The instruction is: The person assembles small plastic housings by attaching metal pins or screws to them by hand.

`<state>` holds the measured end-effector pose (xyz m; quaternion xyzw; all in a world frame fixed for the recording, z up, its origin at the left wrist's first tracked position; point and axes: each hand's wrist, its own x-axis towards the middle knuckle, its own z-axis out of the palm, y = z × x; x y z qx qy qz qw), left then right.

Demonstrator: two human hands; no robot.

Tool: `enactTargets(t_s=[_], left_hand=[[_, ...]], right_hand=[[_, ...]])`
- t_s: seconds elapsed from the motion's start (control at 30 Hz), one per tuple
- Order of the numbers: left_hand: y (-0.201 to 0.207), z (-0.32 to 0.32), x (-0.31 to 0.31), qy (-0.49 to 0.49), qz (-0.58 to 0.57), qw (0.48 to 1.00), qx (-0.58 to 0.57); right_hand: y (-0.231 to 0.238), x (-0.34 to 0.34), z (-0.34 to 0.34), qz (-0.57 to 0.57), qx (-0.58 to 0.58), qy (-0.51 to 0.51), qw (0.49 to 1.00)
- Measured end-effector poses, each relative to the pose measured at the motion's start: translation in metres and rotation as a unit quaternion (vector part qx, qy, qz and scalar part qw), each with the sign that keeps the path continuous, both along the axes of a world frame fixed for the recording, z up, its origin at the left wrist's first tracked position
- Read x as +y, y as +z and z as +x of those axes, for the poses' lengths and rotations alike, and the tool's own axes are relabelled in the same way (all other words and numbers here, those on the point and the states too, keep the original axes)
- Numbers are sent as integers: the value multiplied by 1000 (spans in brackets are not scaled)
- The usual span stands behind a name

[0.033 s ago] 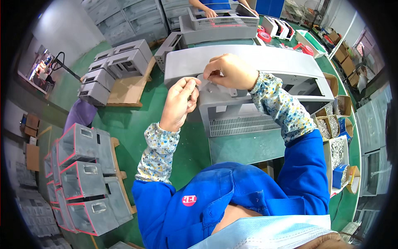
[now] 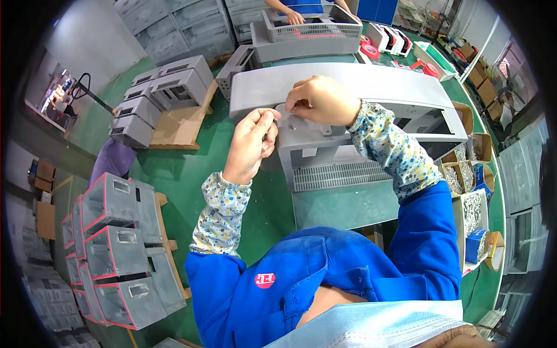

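Observation:
A large grey plastic or metal housing (image 2: 360, 78) lies across the green-topped bench before me. My right hand (image 2: 325, 100) is over its near left part, fingers bent and pinched at a rounded grey part (image 2: 296, 123) there. Whatever sits between those fingertips is too small to name. Just left of it, my left hand (image 2: 252, 142) is curled, with thumb and forefinger pressed together at the housing's edge. Its fingers hide anything they may hold. A slotted grille (image 2: 342, 175) shows inside the housing, below my right forearm.
Boxes of small hardware (image 2: 464, 174) line the bench's right side. Across the bench, a co-worker's hand (image 2: 295, 18) rests at another grey housing (image 2: 307, 45). Red tape rolls (image 2: 370, 52) lie nearby. Grey housings stand on pallets (image 2: 177, 124) to the left, and red-edged units (image 2: 119, 249) sit nearer.

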<state>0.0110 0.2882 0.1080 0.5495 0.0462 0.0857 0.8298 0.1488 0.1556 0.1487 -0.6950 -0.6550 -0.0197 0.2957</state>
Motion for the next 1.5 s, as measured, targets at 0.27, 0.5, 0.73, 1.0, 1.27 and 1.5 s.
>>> enactTargets(t_s=[0.27,0.5,0.73,1.0,1.27,1.5], left_hand=[[6,2,-1,-27,20,999,8],[15,4,-7,-134,-100,986,-26],[12,1,-8,-38,-147,987,-50],[9,1,-15,-32,-117,992,-42],[13,-2,-22,-29,-55,997,-35],[22,-5,-36,-100,-83,991,-24]], right_hand=[[5,0,-4,-82,-139,-50,986],[19,-12,-8,58,187,129,972],[4,-40,17,-23,-78,-102,991],[-2,-37,13,14,-199,-80,977],[4,-39,11,-67,-142,-114,981],[12,-37,-29,98,184,92,974]])
